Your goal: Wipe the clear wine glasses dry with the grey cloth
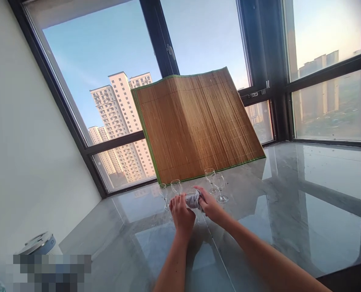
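Note:
In front of me, both of my hands meet over the grey marble-look surface. My left hand [182, 213] is closed, its fingers wrapped round what looks like a wine glass lying sideways, mostly covered. A grey cloth [193, 200] fills the gap between the hands, bunched at the glass's mouth. My right hand [210, 206] grips this cloth from the right side. Clear stemmed glasses stand upright close by: one wine glass [219, 182] and another glass [210, 175] beyond my right hand, a third glass [176, 186] and a narrower glass [163, 191] behind my left.
A bamboo mat [195, 125] with green edging leans against the windows behind the glasses. The glossy grey surface [247, 227] reflects the windows. At the lower left stands a white container with a blue-grey lid [43, 243], partly blurred out. A white wall [31, 142] rises on the left.

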